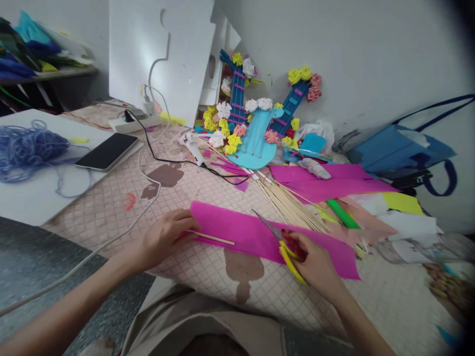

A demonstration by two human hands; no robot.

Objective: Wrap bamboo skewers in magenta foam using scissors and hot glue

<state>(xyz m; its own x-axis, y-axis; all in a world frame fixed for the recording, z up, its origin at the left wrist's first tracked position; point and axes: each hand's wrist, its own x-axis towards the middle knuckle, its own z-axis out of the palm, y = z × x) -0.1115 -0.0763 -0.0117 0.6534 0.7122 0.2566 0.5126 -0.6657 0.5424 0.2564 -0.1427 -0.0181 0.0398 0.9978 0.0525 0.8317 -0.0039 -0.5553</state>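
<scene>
A long magenta felt strip (245, 232) lies across the patterned mat in front of me. My left hand (163, 237) rests on the strip's left end, fingers pinching a thin wooden stick (213, 239) that lies along the strip's near edge. My right hand (315, 262) grips scissors with red and yellow handles (287, 244); their blades (267, 223) point up-left over the felt, shut or nearly so.
A bundle of wooden sticks (293, 207) fans out behind the strip. More magenta felt (334, 180), blue guitar-shaped crafts with paper flowers (256, 133), a glue gun (191, 146), a phone (107, 151), blue yarn (25, 146), a power strip (133, 121) and a blue bag (401, 153) surround them.
</scene>
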